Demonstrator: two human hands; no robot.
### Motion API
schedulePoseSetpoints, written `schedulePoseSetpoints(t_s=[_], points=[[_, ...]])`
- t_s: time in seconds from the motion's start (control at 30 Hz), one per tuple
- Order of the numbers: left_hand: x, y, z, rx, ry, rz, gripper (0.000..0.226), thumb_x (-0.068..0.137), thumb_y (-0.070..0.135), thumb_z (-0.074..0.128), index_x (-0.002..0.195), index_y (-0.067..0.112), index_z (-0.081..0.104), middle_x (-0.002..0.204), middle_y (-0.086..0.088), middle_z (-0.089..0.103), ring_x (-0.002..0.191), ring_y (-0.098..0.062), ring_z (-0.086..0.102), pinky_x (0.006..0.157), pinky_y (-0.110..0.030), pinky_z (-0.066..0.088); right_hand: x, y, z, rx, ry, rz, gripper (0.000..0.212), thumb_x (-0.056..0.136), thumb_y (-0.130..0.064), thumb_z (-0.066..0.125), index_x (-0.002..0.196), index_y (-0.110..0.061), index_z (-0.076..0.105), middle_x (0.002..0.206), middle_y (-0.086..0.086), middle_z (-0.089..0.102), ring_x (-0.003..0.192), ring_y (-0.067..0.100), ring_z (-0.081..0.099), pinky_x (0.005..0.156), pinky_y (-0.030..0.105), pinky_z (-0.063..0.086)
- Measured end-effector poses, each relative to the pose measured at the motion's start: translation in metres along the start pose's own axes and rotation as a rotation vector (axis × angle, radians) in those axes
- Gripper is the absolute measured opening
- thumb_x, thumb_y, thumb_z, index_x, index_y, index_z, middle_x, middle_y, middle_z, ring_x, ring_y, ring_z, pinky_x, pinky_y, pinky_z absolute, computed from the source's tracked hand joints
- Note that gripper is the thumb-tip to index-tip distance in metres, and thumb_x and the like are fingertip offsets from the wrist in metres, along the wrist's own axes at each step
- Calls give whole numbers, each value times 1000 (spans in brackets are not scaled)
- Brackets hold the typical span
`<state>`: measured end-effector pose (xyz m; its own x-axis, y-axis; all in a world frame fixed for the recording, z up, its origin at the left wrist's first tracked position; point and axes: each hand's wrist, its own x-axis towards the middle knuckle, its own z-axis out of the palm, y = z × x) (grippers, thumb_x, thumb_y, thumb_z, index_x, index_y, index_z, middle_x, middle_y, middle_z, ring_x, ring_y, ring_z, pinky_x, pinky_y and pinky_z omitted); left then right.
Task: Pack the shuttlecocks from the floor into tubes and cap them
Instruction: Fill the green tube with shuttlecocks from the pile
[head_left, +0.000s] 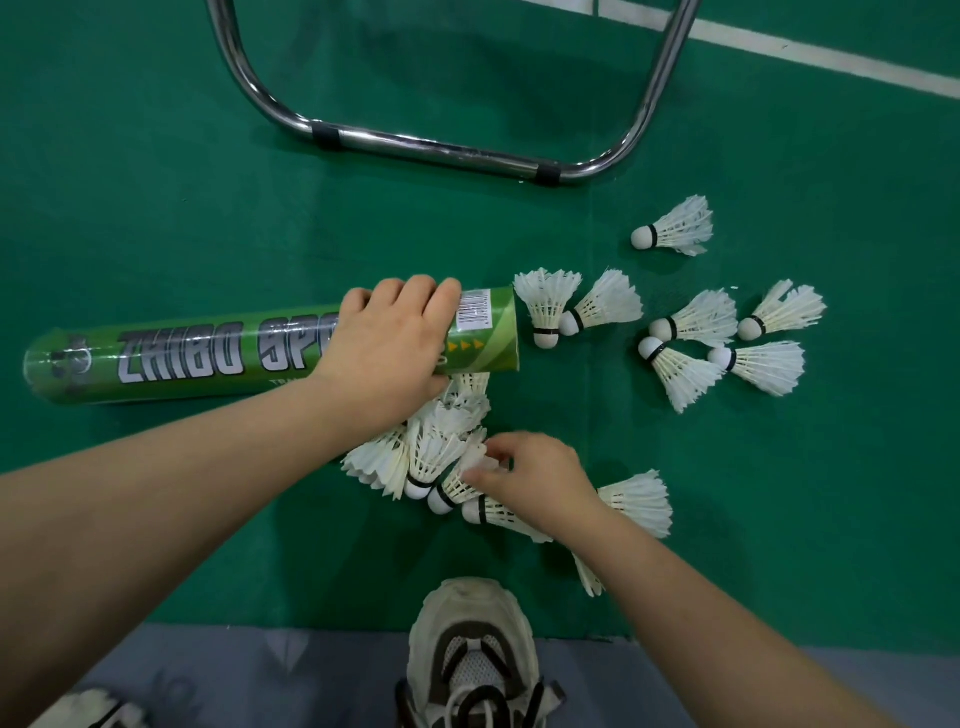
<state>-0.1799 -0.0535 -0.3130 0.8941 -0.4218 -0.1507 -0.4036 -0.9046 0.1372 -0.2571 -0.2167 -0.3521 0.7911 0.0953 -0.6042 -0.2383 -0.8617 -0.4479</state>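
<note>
A green shuttlecock tube (197, 358) lies level above the green floor, its open end pointing right. My left hand (387, 348) grips it near that open end. Just below the tube, a heap of white feather shuttlecocks (426, 452) lies on the floor. My right hand (530, 480) is down on the heap and pinches the feathers of one shuttlecock (457, 486). Another shuttlecock (488, 512) lies partly under my right hand. Several more shuttlecocks (727, 343) are scattered to the right, and two (566, 306) lie right beside the tube's open mouth.
A chrome tubular frame (441, 148) rests on the floor beyond the tube. A white court line (831, 60) crosses the top right. My shoe (472, 654) stands at the bottom centre on a grey strip, with part of another shoe (88, 714) at the bottom left.
</note>
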Motion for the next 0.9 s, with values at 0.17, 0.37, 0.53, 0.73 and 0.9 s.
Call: schedulePoseSetpoints(t_s=[0.17, 0.37, 0.53, 0.73, 0.9], points=[[0, -1, -1, -25, 3, 3, 73, 80, 38, 64, 137, 16, 23, 129, -5, 41, 116, -27, 40, 96, -41, 30, 7, 7, -22, 514, 194, 177, 25, 96, -31, 48, 101, -13, 65, 84, -1, 61, 81, 16, 58, 66, 26, 44], [1, -1, 3, -28, -11, 2, 69, 80, 38, 65, 133, 17, 27, 128, -4, 42, 115, -26, 41, 95, -40, 30, 7, 13, -53, 869, 745, 247, 37, 97, -31, 44, 77, -2, 58, 69, 0, 52, 66, 12, 43, 62, 27, 35], [0, 4, 5, -40, -24, 22, 69, 77, 39, 66, 131, 17, 28, 124, -3, 44, 111, -26, 42, 93, -40, 31, 4, -9, -54, 1068, 769, 84, 30, 98, -25, 45, 74, -16, 61, 72, -12, 57, 63, -4, 51, 64, 10, 42], [6, 4, -3, -40, 6, 16, 74, 77, 38, 66, 135, 16, 25, 128, -5, 42, 114, -27, 41, 94, -42, 31, 6, -28, -60, 1019, 253, -122, 24, 97, -26, 46, 92, -20, 68, 87, -6, 70, 84, 4, 63, 86, 22, 49], [6, 3, -9, -14, -2, 5, 79, 77, 42, 66, 138, 14, 24, 131, -7, 41, 117, -28, 40, 96, -45, 31, 15, -19, -81, 1037, -99, -182, 37, 77, -25, 54, 110, -13, 65, 104, 2, 67, 101, 16, 59, 92, 34, 44]])
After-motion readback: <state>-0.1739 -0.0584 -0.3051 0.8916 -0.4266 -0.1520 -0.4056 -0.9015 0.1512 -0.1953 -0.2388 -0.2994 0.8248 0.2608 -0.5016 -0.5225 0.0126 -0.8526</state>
